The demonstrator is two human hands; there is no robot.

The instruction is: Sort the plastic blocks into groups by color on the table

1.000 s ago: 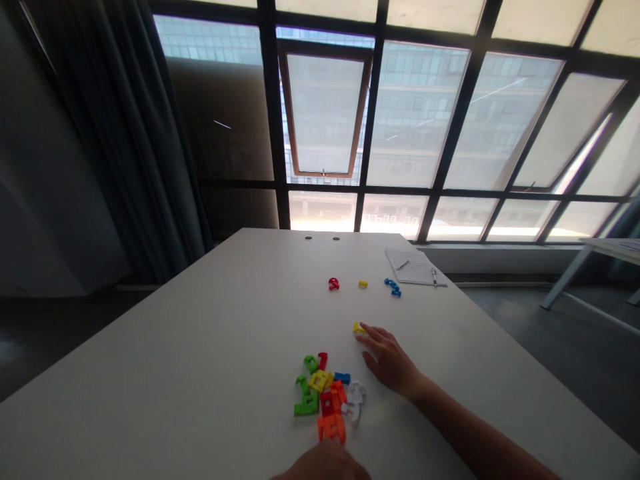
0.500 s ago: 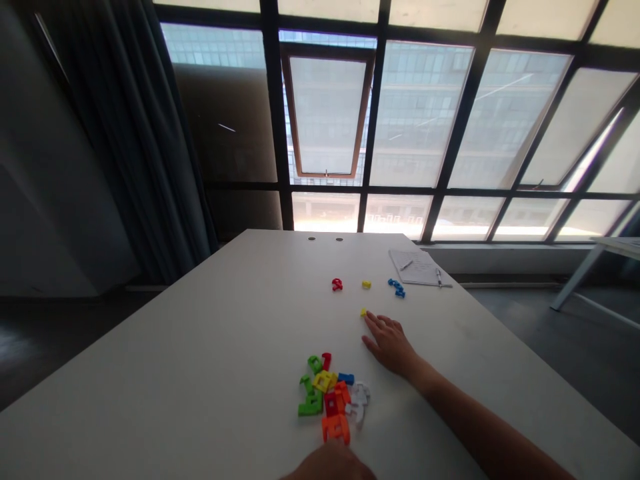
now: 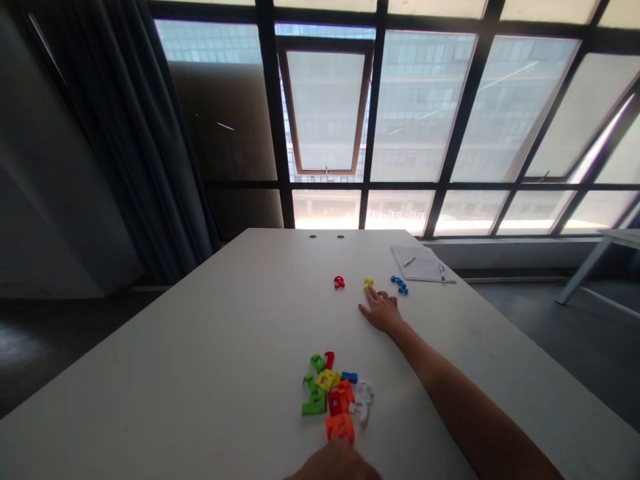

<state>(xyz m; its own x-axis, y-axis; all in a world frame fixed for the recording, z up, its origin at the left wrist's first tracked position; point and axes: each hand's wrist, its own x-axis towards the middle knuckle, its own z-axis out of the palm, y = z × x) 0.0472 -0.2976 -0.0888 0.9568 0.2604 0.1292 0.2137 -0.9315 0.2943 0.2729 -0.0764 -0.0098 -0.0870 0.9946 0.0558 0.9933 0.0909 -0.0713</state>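
My right hand (image 3: 381,311) is stretched far out over the white table (image 3: 225,333), lying flat with its fingers extended. The fingertips touch small yellow plastic pieces (image 3: 369,283). A red piece (image 3: 339,282) lies to their left and blue pieces (image 3: 399,285) to their right. Closer to me is a pile of coloured plastic pieces (image 3: 336,397) in green, yellow, red, orange, blue and white. Only the back of my left hand (image 3: 334,467) shows at the bottom edge, just below the pile, and its fingers are hidden.
A sheet of paper with a pen (image 3: 421,264) lies at the table's far right corner. Two cable holes (image 3: 327,236) sit near the far edge. Large windows (image 3: 415,120) and a dark curtain (image 3: 125,133) stand behind. Another table's leg (image 3: 585,270) is at right.
My right hand slid forward across the table, pushing a yellow piece away from the pile up to the other yellow piece in the far row. My left hand stayed put.
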